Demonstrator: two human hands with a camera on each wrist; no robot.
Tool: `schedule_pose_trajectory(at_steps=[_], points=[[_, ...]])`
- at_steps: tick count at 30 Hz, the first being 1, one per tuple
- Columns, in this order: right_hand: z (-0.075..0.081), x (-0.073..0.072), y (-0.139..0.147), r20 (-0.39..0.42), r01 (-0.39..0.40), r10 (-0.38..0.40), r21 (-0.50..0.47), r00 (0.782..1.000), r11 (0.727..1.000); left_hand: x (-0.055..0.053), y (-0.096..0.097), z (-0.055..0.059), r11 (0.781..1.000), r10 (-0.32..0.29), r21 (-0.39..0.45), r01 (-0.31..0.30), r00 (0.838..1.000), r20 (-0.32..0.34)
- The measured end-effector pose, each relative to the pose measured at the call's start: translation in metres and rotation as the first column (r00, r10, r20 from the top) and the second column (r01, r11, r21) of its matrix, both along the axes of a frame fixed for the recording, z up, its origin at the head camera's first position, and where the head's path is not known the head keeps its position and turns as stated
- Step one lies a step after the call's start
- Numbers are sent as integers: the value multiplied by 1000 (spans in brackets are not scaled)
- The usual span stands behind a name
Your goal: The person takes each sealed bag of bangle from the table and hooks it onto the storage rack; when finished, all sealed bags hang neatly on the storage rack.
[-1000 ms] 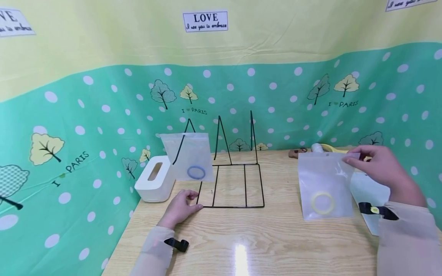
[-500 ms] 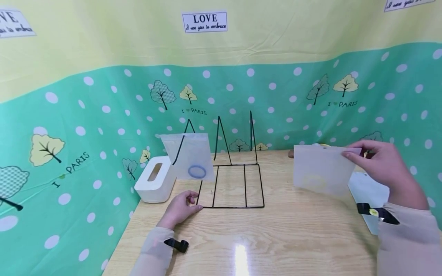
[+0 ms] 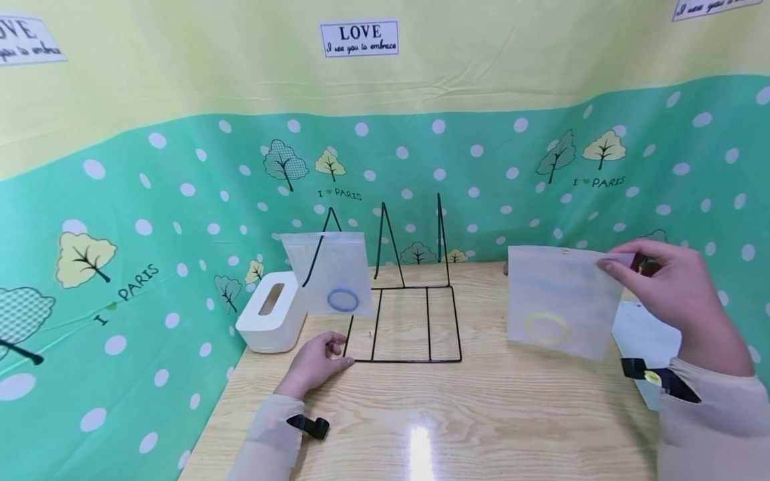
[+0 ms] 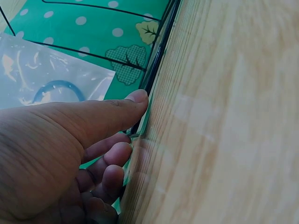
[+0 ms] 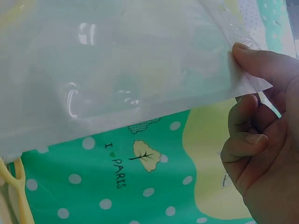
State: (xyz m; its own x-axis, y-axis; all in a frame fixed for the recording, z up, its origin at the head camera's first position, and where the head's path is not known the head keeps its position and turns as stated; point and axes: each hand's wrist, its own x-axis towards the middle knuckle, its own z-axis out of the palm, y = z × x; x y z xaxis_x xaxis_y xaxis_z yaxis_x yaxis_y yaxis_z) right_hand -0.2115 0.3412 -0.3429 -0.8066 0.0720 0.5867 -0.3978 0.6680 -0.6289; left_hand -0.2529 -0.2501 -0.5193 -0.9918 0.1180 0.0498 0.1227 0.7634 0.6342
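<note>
In the head view, my left hand (image 3: 315,364) is at the front left corner of a black wire rack (image 3: 409,361), pinching the wire between thumb and fingers. A translucent plastic bag (image 3: 319,264) with a blue ring (image 3: 343,311) inside stands against the rack's leftmost upright. On the right, my right hand (image 3: 674,287) pinches the top right corner of a second translucent bag (image 3: 559,290), which hangs above the table. Inside it shows a yellow ring (image 3: 546,343). The right wrist view shows the thumb (image 5: 264,60) over that corner, the other fingers curled below.
A white tissue box (image 3: 271,327) stands left of the rack. At the right, a pale sheet (image 3: 646,341) lies partly behind the right hand. A yellow handle (image 5: 18,182) shows below the bag in the right wrist view. A patterned curtain (image 3: 481,160) hangs behind the wooden table (image 3: 493,414).
The right hand has raised the bag with the yellow ring slightly and brought it a little to the left; the bag swung as it moved. The left hand and rack have stayed put.
</note>
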Motion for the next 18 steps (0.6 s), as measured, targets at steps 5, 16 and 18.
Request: schedule_pose_trajectory(at_steps=[5, 16, 18], points=[[6, 7, -9, -59, -41, 40, -19, 997, 999, 0, 1, 1, 1000, 3, 0, -3, 1000, 3], [10, 12, -22, -120, -82, 77, -36, 990, 996, 2, 1, 1, 1000, 0, -11, 0, 1000, -13], [12, 14, -25, -125, -81, 74, -45, 989, 996, 2, 1, 1, 1000, -4, -12, 4, 1000, -17]])
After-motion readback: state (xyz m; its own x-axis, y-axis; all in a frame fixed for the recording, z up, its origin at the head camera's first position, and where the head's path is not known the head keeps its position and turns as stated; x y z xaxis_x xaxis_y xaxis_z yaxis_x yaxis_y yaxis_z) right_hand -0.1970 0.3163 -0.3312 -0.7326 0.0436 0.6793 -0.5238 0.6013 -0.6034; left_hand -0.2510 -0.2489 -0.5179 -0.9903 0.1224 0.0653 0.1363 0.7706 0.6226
